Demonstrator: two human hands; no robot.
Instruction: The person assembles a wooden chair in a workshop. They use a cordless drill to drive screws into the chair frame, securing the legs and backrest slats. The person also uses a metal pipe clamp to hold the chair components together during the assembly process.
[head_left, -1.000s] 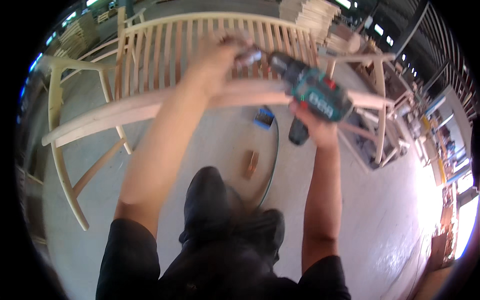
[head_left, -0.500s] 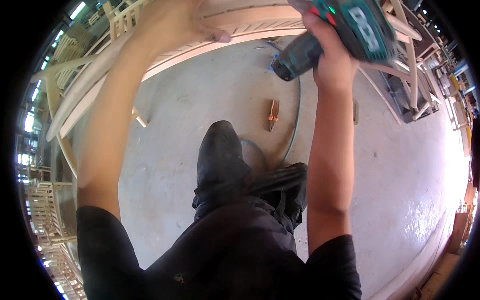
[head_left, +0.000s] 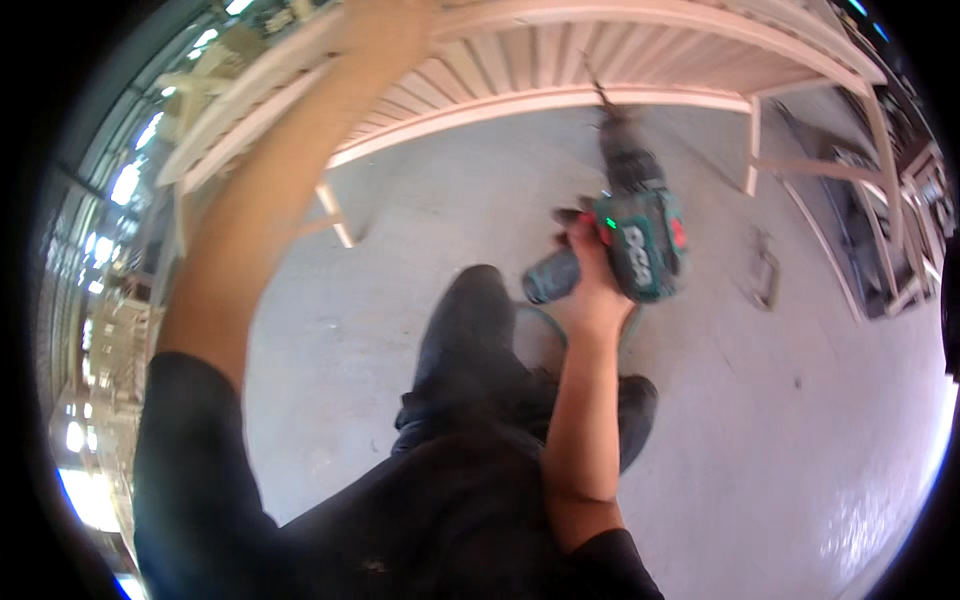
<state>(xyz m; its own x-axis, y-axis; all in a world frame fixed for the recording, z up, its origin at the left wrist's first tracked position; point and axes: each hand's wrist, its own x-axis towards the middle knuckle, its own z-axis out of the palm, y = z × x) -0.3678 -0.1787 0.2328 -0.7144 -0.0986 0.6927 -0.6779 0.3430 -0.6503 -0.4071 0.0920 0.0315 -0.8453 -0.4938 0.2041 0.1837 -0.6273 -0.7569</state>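
Note:
A green and black cordless drill [head_left: 640,245] is in my right hand [head_left: 595,290], whose fingers wrap round its grip. Its long thin bit points away from me, over the near edge of a pale slatted wooden bench [head_left: 560,100]. My left hand [head_left: 390,30] reaches to the bench's upper rail at the top of the picture. That hand is smeared and cut off by the picture's edge, so its fingers do not show and I cannot tell whether it grips the rail.
A bench leg [head_left: 335,215] stands on the grey floor at the left. A green hose [head_left: 540,318] runs near my feet. On the floor at the right lies a thin metal object [head_left: 765,270], blurred. Dark frames and wooden parts [head_left: 850,200] stand beyond it.
My right hand has brought the drill down and nearer to me, and its bit now shows. My left hand remains up at the bench. The view has shifted, showing more of the slats.

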